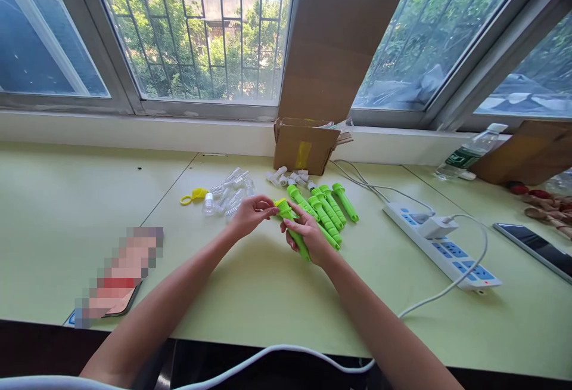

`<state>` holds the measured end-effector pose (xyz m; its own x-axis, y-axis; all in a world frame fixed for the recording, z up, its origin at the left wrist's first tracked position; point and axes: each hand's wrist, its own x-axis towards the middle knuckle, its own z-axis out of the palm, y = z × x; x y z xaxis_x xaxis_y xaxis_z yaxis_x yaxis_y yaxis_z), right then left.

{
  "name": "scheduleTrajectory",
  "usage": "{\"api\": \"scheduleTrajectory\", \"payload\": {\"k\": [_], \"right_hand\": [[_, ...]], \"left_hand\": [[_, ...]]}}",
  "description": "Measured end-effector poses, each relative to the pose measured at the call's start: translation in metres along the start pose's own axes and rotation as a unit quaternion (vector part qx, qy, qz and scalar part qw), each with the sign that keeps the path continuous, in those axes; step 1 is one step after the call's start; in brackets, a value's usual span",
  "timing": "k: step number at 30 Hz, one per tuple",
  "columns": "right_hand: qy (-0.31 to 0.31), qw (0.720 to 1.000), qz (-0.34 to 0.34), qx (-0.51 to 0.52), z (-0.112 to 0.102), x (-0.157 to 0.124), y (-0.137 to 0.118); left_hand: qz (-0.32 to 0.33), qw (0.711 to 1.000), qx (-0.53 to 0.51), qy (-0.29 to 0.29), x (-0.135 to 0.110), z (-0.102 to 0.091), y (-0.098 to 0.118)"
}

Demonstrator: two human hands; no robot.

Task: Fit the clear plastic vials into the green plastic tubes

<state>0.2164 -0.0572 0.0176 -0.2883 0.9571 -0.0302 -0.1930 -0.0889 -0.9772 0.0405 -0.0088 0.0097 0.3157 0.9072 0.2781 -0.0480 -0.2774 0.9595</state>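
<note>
My right hand (pixel 310 236) is closed around a bright green, flashlight-shaped plastic handle (pixel 298 243), which it holds tilted above the table. At the wide upper end of this handle sits a yellow cap (pixel 280 202). My left hand (pixel 254 214) pinches at the cap with thumb and fingertips. Just beyond my right hand, several more green handles (pixel 328 214) lie side by side. Several clear plastic pieces (pixel 230 192) are heaped beyond my left hand, and another yellow cap with a ring (pixel 195 196) lies to their left.
Small white pieces (pixel 298 178) lie before an open cardboard box (pixel 301 148) by the window. To the right are a power strip (pixel 440 247) with cables, a phone (pixel 534 247) and a water bottle (pixel 471 151). A blurred-out phone (pixel 123 279) lies left.
</note>
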Motion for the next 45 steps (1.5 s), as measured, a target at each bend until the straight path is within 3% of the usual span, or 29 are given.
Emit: {"api": "scheduleTrajectory", "payload": {"k": [15,20,24,30,38,45], "right_hand": [[-0.042,0.999,0.019,0.025,0.002,-0.001,-0.002],[-0.057,0.997,0.029,0.035,0.004,-0.004,-0.005],[-0.036,0.999,0.020,0.004,0.007,-0.004,-0.006],[0.050,0.998,0.008,-0.031,0.007,0.001,0.003],[0.036,0.995,0.002,-0.089,0.007,0.001,0.006],[0.099,0.985,-0.029,-0.138,0.005,0.006,0.015]], "left_hand": [[0.012,1.000,-0.005,0.011,-0.001,0.003,0.000],[0.003,1.000,-0.016,-0.012,-0.001,0.003,-0.001],[0.010,1.000,-0.011,-0.015,0.000,0.002,-0.003],[0.022,0.999,0.044,-0.017,-0.001,0.000,-0.002],[0.029,0.998,0.051,-0.016,0.000,-0.008,-0.001],[0.036,0.996,0.076,0.020,0.001,-0.007,-0.005]]}}
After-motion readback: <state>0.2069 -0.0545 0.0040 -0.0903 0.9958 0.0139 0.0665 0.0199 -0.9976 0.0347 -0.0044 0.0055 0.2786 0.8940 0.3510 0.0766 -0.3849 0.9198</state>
